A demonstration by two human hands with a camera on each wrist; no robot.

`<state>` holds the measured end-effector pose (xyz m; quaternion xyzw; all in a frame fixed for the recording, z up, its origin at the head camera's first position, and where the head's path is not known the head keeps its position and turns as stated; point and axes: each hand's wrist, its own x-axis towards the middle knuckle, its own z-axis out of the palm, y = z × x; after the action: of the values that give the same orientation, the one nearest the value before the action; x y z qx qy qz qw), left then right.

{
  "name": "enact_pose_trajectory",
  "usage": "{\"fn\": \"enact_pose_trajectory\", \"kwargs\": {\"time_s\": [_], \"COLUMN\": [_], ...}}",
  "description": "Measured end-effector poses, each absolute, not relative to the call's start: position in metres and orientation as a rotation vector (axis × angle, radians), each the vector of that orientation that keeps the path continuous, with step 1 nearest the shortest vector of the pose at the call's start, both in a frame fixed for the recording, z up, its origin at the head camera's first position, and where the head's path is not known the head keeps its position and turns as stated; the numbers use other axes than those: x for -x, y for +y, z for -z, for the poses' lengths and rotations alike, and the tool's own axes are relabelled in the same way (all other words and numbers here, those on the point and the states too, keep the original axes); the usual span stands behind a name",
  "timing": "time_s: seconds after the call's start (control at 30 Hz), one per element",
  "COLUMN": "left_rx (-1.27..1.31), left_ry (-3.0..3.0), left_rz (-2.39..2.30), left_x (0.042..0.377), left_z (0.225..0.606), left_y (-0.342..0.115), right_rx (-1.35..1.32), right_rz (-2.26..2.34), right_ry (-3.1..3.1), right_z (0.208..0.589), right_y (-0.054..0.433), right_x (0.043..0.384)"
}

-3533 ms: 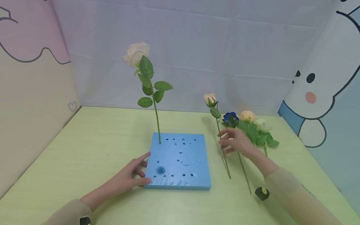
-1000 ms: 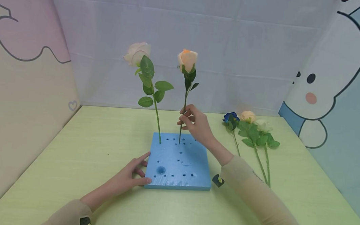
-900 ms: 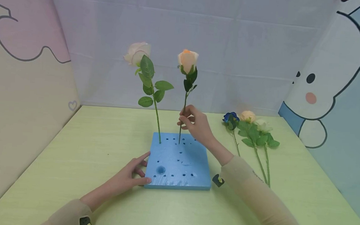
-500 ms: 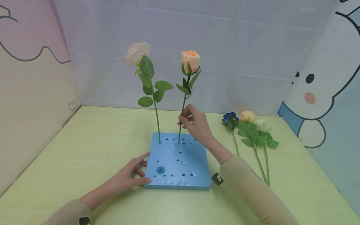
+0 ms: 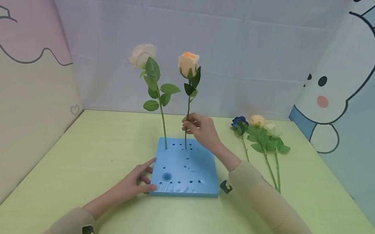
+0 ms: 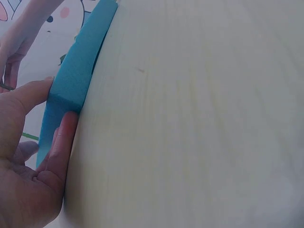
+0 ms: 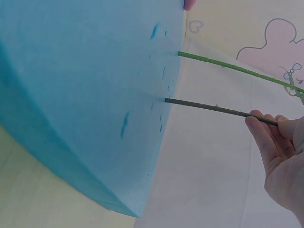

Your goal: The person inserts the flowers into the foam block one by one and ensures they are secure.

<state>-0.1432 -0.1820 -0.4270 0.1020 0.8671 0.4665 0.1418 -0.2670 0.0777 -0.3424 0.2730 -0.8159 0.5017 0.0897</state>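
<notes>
My right hand (image 5: pixel 204 131) pinches the thin stem of a peach rose (image 5: pixel 188 64) between thumb and fingertips. The stem's lower end meets the top of a blue foam block (image 5: pixel 200 167) near its back edge; how deep it sits cannot be told. To its left a pale pink-white rose (image 5: pixel 143 55) stands in the block by itself, tilted left. My left hand (image 5: pixel 136 179) rests against the block's left side, fingers and thumb extended, touching the edge and front corner. In the right wrist view both stems, the darker one (image 7: pixel 209 107) in my fingers, reach the foam.
On the table's right lie a dark blue rose (image 5: pixel 240 123), another peach rose (image 5: pixel 257 120) and a whitish flower (image 5: pixel 272 130), stems pointing toward the front. Several small holes and one larger hole (image 5: pixel 167 176) mark the block. A pale cloth wall (image 5: pixel 273 65) closes off the back.
The peach rose was carried from the right of the block to its back part and stood upright there. Lately its bloom swung left and my right hand slid slightly lower. The left hand stayed put.
</notes>
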Motion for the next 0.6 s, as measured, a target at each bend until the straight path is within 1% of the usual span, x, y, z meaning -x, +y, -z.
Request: {"fn": "enact_pose_trajectory", "kwargs": {"time_s": [0.6], "left_rx": [-0.279], "left_ry": [2.5], "left_rz": [-1.353], "left_x": [0.1428], "left_z": [0.4265], "left_y": [-0.181], "right_rx": [-0.819], "right_rz": [-1.475], "right_ry": [-2.457], "right_z": [0.3413], "right_y": [0.0799], "right_x": [0.2672]}}
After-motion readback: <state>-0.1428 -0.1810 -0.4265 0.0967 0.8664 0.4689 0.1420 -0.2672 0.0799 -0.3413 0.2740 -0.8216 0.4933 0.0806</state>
